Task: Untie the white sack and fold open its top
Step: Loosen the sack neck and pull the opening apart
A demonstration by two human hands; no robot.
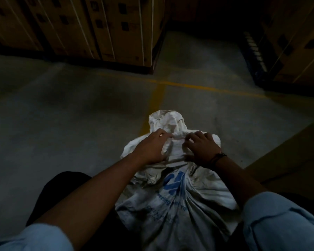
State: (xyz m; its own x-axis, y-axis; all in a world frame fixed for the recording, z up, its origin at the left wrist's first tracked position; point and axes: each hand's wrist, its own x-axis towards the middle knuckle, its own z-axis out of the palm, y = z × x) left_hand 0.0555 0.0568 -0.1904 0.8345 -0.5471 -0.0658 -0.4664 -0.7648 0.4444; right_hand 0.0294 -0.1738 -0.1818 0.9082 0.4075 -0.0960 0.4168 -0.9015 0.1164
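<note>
A white sack (176, 205) with blue printing lies on the concrete floor in front of me, its body near my legs and its gathered neck pointing away. The bunched top (166, 122) sticks out beyond the tied neck. My left hand (150, 148) pinches the cloth at the left of the knot. On the right of the knot, my right hand (199, 147), with a dark band at the wrist, has its fingers curled into the cloth. The knot itself is partly hidden between my fingers.
Stacked cardboard boxes (105, 28) with white straps stand on a pallet at the back left. More boxes (294, 42) are at the back right. A cardboard sheet (288, 156) lies at the right. Yellow lines (158, 95) cross the grey floor.
</note>
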